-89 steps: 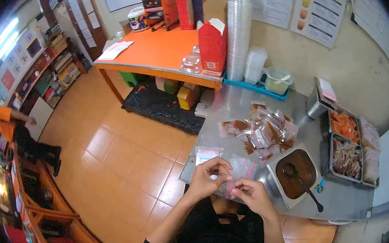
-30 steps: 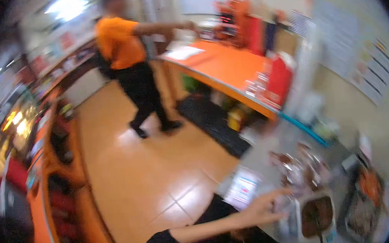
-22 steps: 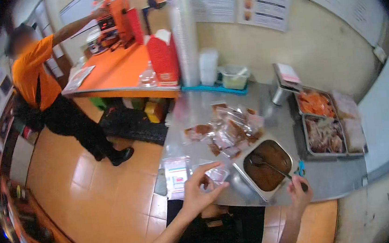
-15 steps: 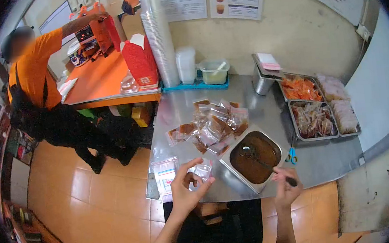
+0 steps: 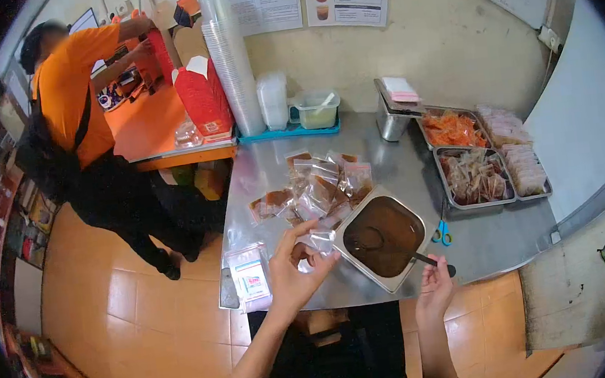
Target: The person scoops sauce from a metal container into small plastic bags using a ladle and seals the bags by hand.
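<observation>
My right hand (image 5: pixel 435 291) grips the black handle of a ladle (image 5: pixel 424 257). Its bowl sits in the brown sauce (image 5: pixel 392 249) in a square metal container (image 5: pixel 386 283). Left of the container, my left hand (image 5: pixel 292 270) is curled, thumb and fingers around a small clear plastic bag (image 5: pixel 316 243); no sauce shows in this bag. Beyond both hands lies a heap of filled sauce sachets (image 5: pixel 320 187). A stack of unused zip bags (image 5: pixel 251 278) rests near my left wrist.
Blue-handled scissors (image 5: pixel 441 232) lie right of the container. Metal trays (image 5: pixel 480 204) of packed food stand at the back right. Tall stacked cups (image 5: pixel 231 72) and a lidless tub (image 5: pixel 318 111) are by the wall. A person in orange (image 5: pixel 78 94) works at the left counter.
The ladle's bowl has shifted within the sauce, and its handle now shows longer above the rim. My left hand and its bag are closer to the container. The person at left has turned and leaned.
</observation>
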Motion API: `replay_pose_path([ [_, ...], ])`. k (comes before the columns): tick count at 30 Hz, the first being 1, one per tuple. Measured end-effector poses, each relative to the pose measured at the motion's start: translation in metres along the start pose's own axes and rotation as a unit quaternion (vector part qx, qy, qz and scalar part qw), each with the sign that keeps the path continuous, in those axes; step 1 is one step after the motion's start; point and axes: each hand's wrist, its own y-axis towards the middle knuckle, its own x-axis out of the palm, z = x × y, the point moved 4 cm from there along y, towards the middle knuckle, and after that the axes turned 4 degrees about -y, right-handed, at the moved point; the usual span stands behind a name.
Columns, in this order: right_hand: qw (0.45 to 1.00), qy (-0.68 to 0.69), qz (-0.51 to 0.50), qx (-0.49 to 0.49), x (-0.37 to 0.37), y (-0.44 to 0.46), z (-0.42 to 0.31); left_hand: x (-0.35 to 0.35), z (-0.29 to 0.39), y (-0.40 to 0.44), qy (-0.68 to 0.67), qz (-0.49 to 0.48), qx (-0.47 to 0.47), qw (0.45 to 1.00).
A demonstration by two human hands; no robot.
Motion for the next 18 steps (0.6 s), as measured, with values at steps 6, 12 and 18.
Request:
replay_pose_path([
  [6, 0.993, 0.114, 0.035, 0.021, 0.001, 0.011, -0.028, 0.016, 0.014, 0.030, -0.005, 0.002, 0.059, 0.998],
  [12, 0.971, 0.201, -0.101, -0.078, 0.006, 0.021, -0.071, 0.040, 0.029, 0.056, 0.008, 0.005, 0.086, 0.996],
  [18, 0.987, 0.129, 0.047, -0.081, -0.014, 0.015, -0.034, 0.048, 0.031, 0.065, 0.001, 0.008, 0.123, 0.992],
])
